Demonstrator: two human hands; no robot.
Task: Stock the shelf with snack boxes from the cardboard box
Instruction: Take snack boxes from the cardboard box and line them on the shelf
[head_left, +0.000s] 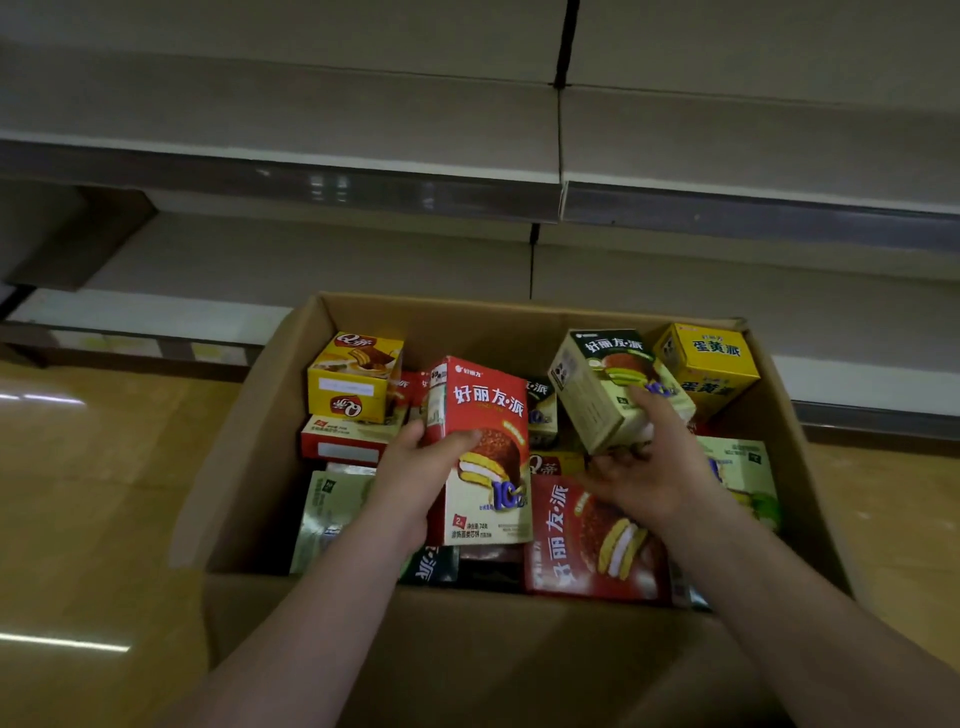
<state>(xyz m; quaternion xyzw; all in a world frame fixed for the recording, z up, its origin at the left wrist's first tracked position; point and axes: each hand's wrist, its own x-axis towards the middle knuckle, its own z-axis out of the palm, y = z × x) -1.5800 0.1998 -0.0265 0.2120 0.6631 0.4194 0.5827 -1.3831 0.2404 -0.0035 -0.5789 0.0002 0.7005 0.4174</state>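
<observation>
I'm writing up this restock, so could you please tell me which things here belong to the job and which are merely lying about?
Job: brown cardboard box; red snack box in left hand; pale green snack box in right hand; beige metal shelf.
Lying about: glossy tan floor.

hidden: my left hand (415, 457) covers the red box's (483, 447) left edge; my right hand (649, 467) hides the green box's (608, 384) lower corner | cut off: shelf (291, 156) at top and both sides; my forearms at bottom | blurred: small print on boxes unreadable | buried: lower boxes in cardboard box (249, 415)
</observation>
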